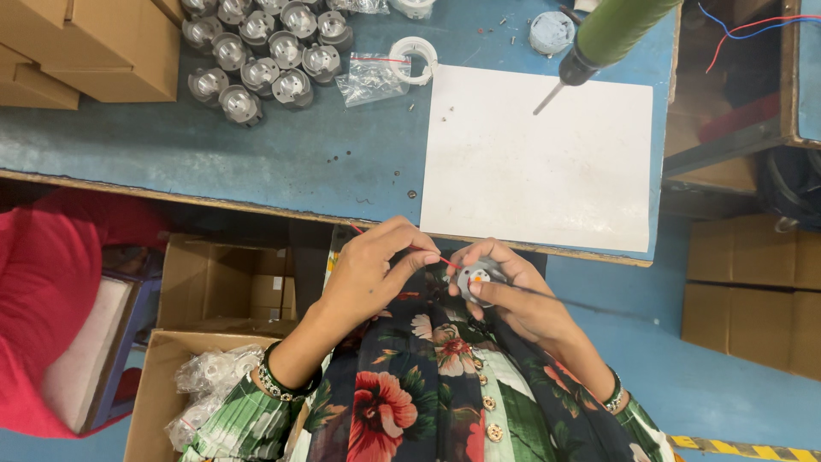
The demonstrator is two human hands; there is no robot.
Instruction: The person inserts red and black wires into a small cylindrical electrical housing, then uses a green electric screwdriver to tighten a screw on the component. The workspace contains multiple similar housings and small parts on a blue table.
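Below the white sheet (537, 158), over the lap:
Right hand (522, 299): fingers curled around a small grey motor (477, 279), gripping it just under the sheet's near edge.
Left hand (369, 269): thumb and forefinger pinched shut on a thin red wire (446, 260) that runs to the motor.
Electric screwdriver (599, 43): hangs over the sheet's far right corner, tip down.
Metal parts (265, 51): clustered well left of the sheet.
Cardboard box (162, 385): lower left, holding plastic bags.

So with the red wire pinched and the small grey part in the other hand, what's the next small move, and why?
Probably guide the red wire tip into the small grey part: the left hand pinches the wire right beside the part, which the right hand holds over the lap, its face turned up.
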